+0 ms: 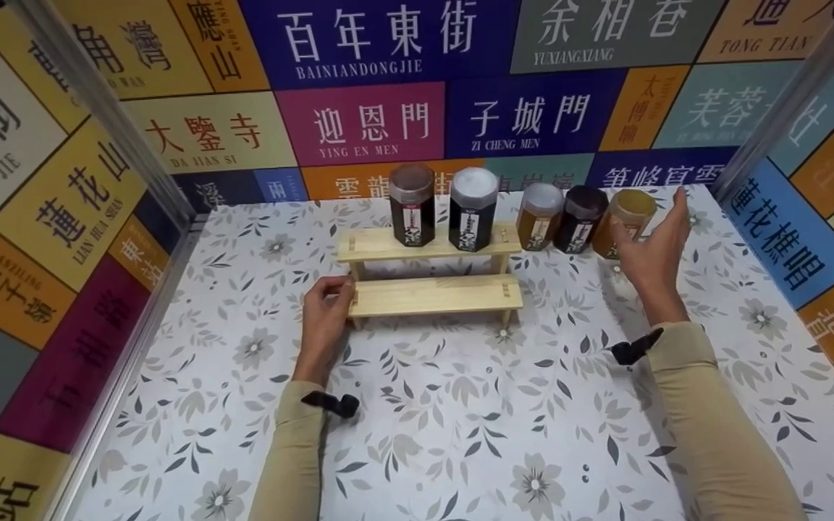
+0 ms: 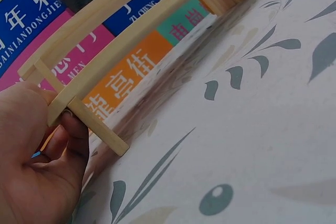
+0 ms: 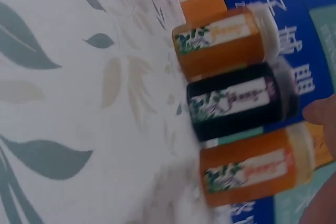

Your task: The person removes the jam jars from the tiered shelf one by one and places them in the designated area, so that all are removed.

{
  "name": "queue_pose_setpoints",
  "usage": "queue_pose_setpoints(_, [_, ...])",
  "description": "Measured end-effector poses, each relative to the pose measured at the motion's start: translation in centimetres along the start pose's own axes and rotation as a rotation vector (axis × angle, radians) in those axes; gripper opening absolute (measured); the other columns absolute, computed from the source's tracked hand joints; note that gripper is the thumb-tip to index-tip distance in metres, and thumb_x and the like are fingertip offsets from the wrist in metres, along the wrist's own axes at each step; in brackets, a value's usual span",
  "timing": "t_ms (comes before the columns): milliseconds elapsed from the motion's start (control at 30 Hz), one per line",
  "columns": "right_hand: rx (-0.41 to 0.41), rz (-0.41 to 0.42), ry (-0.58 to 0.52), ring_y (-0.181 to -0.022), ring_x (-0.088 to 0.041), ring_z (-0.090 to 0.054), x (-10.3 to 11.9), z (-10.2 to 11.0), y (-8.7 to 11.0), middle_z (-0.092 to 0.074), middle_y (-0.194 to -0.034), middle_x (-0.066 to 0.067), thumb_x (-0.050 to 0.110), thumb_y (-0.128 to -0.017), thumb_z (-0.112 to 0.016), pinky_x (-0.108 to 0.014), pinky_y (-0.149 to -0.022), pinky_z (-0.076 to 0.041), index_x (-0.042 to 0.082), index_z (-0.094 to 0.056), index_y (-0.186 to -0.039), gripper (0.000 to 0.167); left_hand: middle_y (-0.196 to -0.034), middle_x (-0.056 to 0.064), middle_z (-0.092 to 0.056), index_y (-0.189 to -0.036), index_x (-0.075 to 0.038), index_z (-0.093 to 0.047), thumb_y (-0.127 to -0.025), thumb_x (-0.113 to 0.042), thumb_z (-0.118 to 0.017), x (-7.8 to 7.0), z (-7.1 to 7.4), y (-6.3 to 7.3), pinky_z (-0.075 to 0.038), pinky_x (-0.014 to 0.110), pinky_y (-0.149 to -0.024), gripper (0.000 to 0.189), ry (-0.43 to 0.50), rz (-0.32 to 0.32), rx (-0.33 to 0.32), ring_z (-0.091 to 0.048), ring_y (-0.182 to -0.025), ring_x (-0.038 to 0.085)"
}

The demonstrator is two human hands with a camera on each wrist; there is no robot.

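Observation:
A two-tier wooden stand (image 1: 435,295) is on the table. My left hand (image 1: 324,318) pinches the left end of its lower tier, thumb above and fingers below, as the left wrist view shows. Two dark jars, one with a brown lid (image 1: 412,206) and one with a white lid (image 1: 473,210), stand on the upper tier. To the right are an amber jar (image 1: 538,217), a dark jar (image 1: 580,219) and another amber jar with a yellowish lid (image 1: 630,210). Beside this last jar my right hand (image 1: 652,253) is spread, its thumb in front of it; contact is unclear.
White cloth with a grey leaf pattern (image 1: 446,434) covers the table. Panels with printed place names (image 1: 359,123) stand behind it and along both sides, with metal posts (image 1: 98,87) at the corners.

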State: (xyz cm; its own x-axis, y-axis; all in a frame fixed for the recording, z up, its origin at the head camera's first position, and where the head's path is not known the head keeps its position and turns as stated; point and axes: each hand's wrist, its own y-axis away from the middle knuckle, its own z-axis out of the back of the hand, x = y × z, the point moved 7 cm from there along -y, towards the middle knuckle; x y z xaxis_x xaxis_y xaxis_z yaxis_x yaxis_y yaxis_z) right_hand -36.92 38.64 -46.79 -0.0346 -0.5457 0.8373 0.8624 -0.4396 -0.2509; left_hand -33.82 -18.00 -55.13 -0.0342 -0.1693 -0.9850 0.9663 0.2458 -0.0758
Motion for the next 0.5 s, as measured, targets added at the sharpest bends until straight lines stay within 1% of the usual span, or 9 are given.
queue_pose_setpoints(67, [-0.022, 0.097, -0.014, -0.168, -0.015, -0.012, 2.0, -0.3, 0.8, -0.012, -0.182, 0.000, 0.046, -0.101, -0.072, -0.044, -0.137, -0.019, 0.029, -0.004, -0.174, 0.102, -0.109, 0.011, -0.068, -0.115, -0.006, -0.075, -0.104, -0.021, -0.071, 0.0, 0.1, 0.0, -0.055, 0.023, -0.076, 0.019, -0.008, -0.010, -0.003, -0.066, -0.095, 0.020])
queue_pose_setpoints(133, [-0.012, 0.186, -0.039, -0.167, -0.015, -0.019, 3.9, -0.9, 1.7, -0.020, -0.180, -0.001, 0.043, -0.102, -0.073, -0.044, -0.136, -0.022, 0.026, -0.011, -0.174, 0.097, -0.109, 0.011, -0.069, -0.116, -0.005, -0.074, -0.104, -0.019, -0.071, 0.0, 0.1, 0.1, -0.054, 0.022, -0.076, 0.019, -0.013, -0.021, -0.004, -0.066, -0.094, 0.019])
queue_pose_setpoints(200, [0.030, 0.244, -0.066, -0.166, -0.017, -0.025, 5.6, -1.9, 2.6, -0.026, -0.179, -0.003, 0.041, -0.102, -0.072, -0.045, -0.134, -0.026, 0.024, -0.017, -0.173, 0.092, -0.110, 0.012, -0.069, -0.116, -0.004, -0.074, -0.104, -0.019, -0.071, 0.0, 0.1, 0.0, -0.053, 0.021, -0.077, 0.019, -0.020, -0.024, -0.006, -0.065, -0.095, 0.019])
queue_pose_setpoints(267, [0.084, 0.282, -0.099, -0.163, -0.024, -0.033, 7.1, -3.1, 3.5, -0.032, -0.176, -0.006, 0.039, -0.103, -0.072, -0.047, -0.133, -0.030, 0.021, -0.022, -0.172, 0.087, -0.110, 0.012, -0.069, -0.117, -0.004, -0.074, -0.104, -0.020, -0.072, 0.1, 0.1, 0.1, -0.053, 0.021, -0.076, 0.020, -0.016, -0.017, -0.006, -0.065, -0.095, 0.019])
queue_pose_setpoints(400, [0.198, 0.344, -0.174, -0.151, -0.034, -0.049, 9.6, -6.1, 5.4, -0.044, -0.167, -0.013, 0.032, -0.103, -0.074, -0.052, -0.124, -0.042, 0.018, -0.030, -0.169, 0.081, -0.109, 0.012, -0.068, -0.117, -0.005, -0.074, -0.104, -0.020, -0.072, 0.1, 0.1, 0.1, -0.055, 0.022, -0.073, 0.020, -0.009, -0.004, -0.012, -0.066, -0.092, 0.021])
queue_pose_setpoints(500, [0.284, 0.396, -0.185, -0.147, -0.036, -0.053, 11.1, -8.3, 7.1, -0.047, -0.164, -0.016, 0.029, -0.102, -0.076, -0.054, -0.121, -0.045, 0.016, -0.031, -0.168, 0.081, -0.109, 0.012, -0.068, -0.116, -0.005, -0.074, -0.104, -0.020, -0.072, 0.1, 0.1, 0.1, -0.055, 0.023, -0.073, 0.019, -0.008, 0.003, -0.012, -0.066, -0.092, 0.020])
